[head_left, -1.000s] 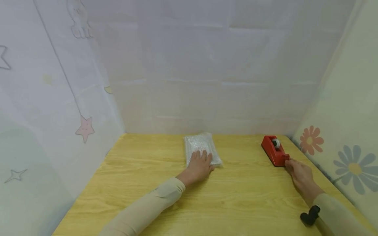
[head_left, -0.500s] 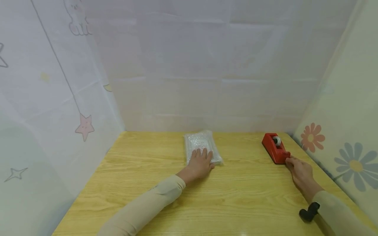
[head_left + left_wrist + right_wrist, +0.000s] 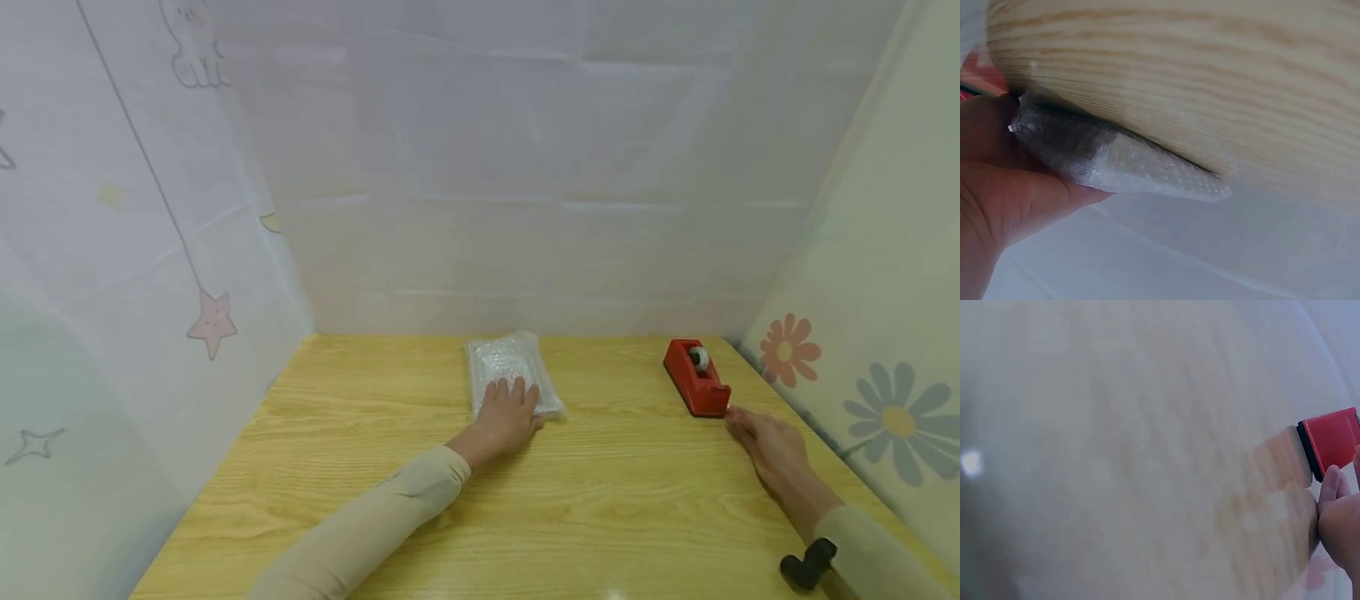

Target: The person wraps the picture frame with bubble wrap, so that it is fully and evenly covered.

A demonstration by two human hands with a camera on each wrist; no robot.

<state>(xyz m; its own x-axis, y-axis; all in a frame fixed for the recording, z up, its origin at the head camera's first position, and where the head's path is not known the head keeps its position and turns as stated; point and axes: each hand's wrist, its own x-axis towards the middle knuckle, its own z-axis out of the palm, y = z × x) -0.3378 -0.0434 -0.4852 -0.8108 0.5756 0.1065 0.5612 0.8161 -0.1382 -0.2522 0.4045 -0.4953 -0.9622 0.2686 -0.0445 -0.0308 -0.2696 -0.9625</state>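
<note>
A flat package in bubble wrap [image 3: 504, 358] lies toward the back of the wooden table. My left hand [image 3: 506, 417] rests on its near part with spread fingers. In the left wrist view, the package's bubbly edge [image 3: 1147, 169] shows beside the palm, with something dark under the clear wrap. To the right stands a red tape dispenser [image 3: 693, 383] with a roll of clear tape [image 3: 699, 358] in it. The thumb and fingertips of my right hand [image 3: 768, 446] pinch together just off its front cutter end; the clear tape between them hardly shows.
The wood-grain tabletop [image 3: 420, 533] reaches to a pale cloth [image 3: 487, 167] hanging behind it. Printed cloths with stars and flowers close in the left and right sides. A black wrist mount [image 3: 810, 565] sticks out from my right sleeve.
My right hand has drawn slightly down and toward me from the dispenser's cutter, its wrist shifting right. My left hand and the package have stayed in place.
</note>
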